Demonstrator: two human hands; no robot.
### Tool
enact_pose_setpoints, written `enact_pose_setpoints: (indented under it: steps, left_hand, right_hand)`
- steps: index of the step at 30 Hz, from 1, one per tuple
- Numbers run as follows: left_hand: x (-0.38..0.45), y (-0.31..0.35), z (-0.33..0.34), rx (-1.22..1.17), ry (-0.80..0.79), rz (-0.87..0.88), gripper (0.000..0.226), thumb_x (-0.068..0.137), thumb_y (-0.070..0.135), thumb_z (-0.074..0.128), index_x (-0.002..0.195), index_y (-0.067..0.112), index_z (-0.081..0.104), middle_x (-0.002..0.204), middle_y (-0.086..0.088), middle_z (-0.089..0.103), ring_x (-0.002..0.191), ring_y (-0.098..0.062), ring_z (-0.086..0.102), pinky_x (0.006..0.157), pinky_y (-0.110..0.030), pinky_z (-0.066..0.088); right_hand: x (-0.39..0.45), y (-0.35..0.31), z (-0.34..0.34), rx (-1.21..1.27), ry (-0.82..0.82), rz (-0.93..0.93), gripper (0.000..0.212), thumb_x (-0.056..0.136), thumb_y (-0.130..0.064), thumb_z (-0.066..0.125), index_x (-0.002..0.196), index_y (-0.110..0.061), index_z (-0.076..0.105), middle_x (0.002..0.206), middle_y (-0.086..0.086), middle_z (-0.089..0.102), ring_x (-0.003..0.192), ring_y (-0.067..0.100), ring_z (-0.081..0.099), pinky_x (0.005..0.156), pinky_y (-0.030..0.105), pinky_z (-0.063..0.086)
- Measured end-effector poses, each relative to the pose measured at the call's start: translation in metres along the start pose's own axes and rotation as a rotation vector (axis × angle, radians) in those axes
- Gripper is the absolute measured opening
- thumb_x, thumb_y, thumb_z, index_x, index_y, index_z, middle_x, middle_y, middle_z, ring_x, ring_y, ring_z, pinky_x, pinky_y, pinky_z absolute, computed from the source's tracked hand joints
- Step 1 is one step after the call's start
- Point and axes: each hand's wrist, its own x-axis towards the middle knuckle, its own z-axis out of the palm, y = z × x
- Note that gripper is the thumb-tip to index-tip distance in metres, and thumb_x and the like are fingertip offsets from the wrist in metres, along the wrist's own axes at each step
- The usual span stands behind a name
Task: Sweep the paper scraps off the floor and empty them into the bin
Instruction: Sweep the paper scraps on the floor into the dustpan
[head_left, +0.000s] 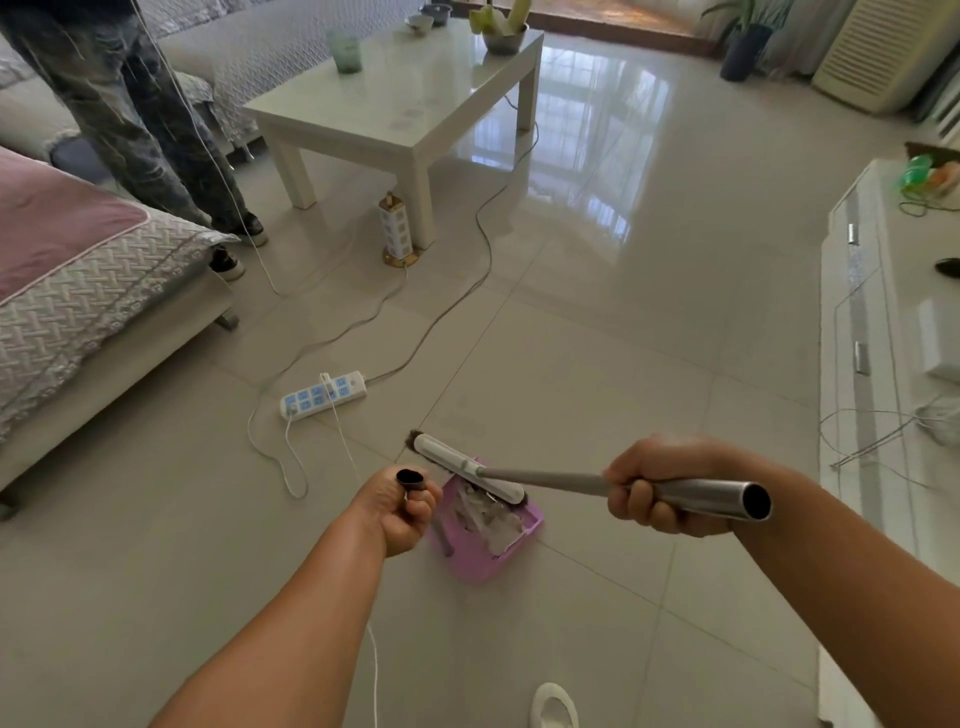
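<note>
Your right hand (657, 491) clenches the broom (470, 470), bristles sealing scraps (485, 514) inside the dustpan (470, 564); your left hand (402, 506) grips its handle, steadying it.

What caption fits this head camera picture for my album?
Right hand sweeps the broom over paper scraps in the pink dustpan, left hand steadying its handle.
</note>
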Motion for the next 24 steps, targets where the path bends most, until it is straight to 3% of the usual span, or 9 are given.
enact_pose_setpoints:
  steps: [4,14,21,24]
  left_hand:
    - [-0.025,0.004,-0.010,0.095,-0.087,0.002,0.029,0.094,0.009,0.033,0.065,0.015,0.032,0.039,-0.001,0.038,0.021,-0.006,0.030,0.024,-0.009,0.019]
    - [-0.108,0.020,0.000,0.307,-0.275,0.040,0.022,0.093,0.012,0.035,0.072,0.012,0.038,0.040,-0.002,0.043,0.022,-0.005,0.034,0.025,-0.008,0.021]
    - [-0.148,-0.012,-0.006,0.312,-0.442,-0.006,0.014,0.081,0.009,0.042,0.070,0.014,0.035,0.044,-0.002,0.046,0.024,-0.006,0.037,0.024,-0.011,0.024]
    - [-0.171,-0.033,-0.013,0.314,-0.501,-0.021,0.021,0.091,0.014,0.035,0.071,0.013,0.036,0.044,-0.002,0.045,0.023,-0.006,0.037,0.024,-0.011,0.024]
  right_hand:
    - [-0.029,0.005,0.029,0.079,0.059,-0.072,0.020,0.096,-0.012,0.035,0.085,-0.002,0.048,0.038,0.002,0.048,0.023,0.006,0.044,0.026,0.011,0.036]
    - [-0.127,0.057,0.100,0.390,0.203,-0.334,0.014,0.094,-0.010,0.036,0.093,-0.001,0.047,0.054,0.002,0.047,0.028,0.004,0.045,0.029,0.012,0.040]
    - [-0.200,0.129,0.145,0.238,0.457,-0.442,0.025,0.095,-0.007,0.039,0.116,0.002,0.048,0.060,0.008,0.054,0.031,0.005,0.046,0.030,0.016,0.040]
    - [-0.222,0.165,0.165,0.232,0.528,-0.453,0.032,0.095,-0.007,0.041,0.124,0.003,0.047,0.061,0.009,0.055,0.031,0.005,0.046,0.030,0.016,0.040]
